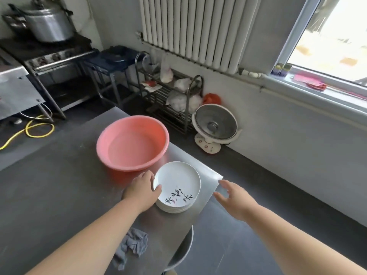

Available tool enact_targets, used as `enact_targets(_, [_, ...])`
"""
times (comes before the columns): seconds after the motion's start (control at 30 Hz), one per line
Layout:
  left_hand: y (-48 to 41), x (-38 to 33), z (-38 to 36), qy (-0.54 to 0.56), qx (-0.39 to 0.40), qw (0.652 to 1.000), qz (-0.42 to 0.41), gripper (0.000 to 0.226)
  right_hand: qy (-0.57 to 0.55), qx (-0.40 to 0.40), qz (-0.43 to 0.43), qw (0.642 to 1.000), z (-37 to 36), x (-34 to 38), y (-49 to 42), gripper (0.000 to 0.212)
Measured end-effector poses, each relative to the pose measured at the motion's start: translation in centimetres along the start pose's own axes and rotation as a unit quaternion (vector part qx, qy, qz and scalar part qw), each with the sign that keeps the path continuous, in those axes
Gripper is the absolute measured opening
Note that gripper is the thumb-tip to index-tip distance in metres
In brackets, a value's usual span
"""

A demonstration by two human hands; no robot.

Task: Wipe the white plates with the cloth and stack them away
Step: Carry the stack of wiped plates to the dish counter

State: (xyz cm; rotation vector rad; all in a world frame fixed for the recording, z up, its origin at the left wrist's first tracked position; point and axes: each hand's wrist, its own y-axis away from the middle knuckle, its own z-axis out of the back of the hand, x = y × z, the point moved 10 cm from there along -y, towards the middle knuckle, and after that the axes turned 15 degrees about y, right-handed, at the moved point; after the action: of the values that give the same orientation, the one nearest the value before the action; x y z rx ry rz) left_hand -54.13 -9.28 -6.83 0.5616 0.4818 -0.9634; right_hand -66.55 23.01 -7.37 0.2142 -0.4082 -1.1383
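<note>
Near the steel table's (49, 195) right corner: stack of white plates (178, 181), brush lettering on the top one. Left hand (142, 190) grips its rim, thumb over the edge. Right hand (234, 197) spread wide, holding nothing, just right of the stack. Pink basin (133, 143) close behind the plates; grey cloth (133, 245) crumpled nearer, beside the left forearm.

Single wide-angle view from the person's head, facing forward and down, close over the grey steel table (49, 195); stack of white round plates (178, 181) near centre, white ribbed radiator (198, 26) at top.
</note>
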Motion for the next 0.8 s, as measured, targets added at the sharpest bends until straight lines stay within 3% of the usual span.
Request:
enact_targets(0.07, [-1.3,0.5,-1.2,-0.016,0.033,0.999,-0.004,0.037,0.017,0.011,0.006,1.0,0.0,0.9,-1.9,0.063])
enact_targets(0.13, [-2.1,1.4,-2.5,-0.022,0.073,0.997,0.005,0.064,0.02,0.017,0.014,1.0,-0.2,1.8,-3.4,0.063])
enact_targets(0.2, [-2.6,2.7,-3.6,0.014,0.1,0.994,0.03,0.078,0.018,0.04,0.022,0.999,-1.3,2.6,-5.0,0.064])
enact_targets(0.37, [-2.1,4.1,-5.1,0.092,0.115,0.988,0.055,0.08,0.038,0.087,0.055,0.994,-4.0,3.9,-7.2,0.066])
enact_targets(0.5, [-1.4,5.5,-5.9,0.174,0.089,0.976,0.096,0.072,-0.008,0.112,0.097,0.989,-5.3,5.1,-7.9,0.049])
enact_targets(0.63, [-0.6,5.9,-6.6,0.356,0.024,0.924,0.139,0.044,-0.2,0.126,0.057,0.97,-7.2,4.6,-8.4,0.054])
enact_targets(0.8, [0.0,6.4,-8.5,0.542,-0.02,0.814,0.208,0.042,-0.421,0.179,-0.014,0.889,-9.4,5.9,-8.0,0.043])
